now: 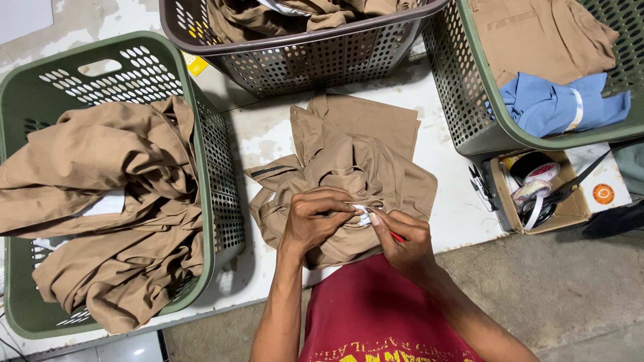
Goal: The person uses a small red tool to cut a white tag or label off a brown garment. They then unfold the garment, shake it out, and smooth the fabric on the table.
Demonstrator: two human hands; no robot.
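Pinching: left hand fingers clamped on a white tag on the tan garment
Right hand: fingers closed round a small red tool, tip right at the tag
Garment: bunched on the tabletop, under both hands
Beyond the fingers: brown basket
Left of them: green basket, tan clothes

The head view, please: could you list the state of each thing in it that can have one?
Left hand: pinching the garment's white label.
Right hand: closed on a small red tool.
Tan garment: crumpled on the white table.
Left green basket: overfilled, tan clothes spilling over.
Brown basket: holds tan clothes.
Right green basket: holds tan and blue clothes.
Cardboard box: open, tape rolls inside.
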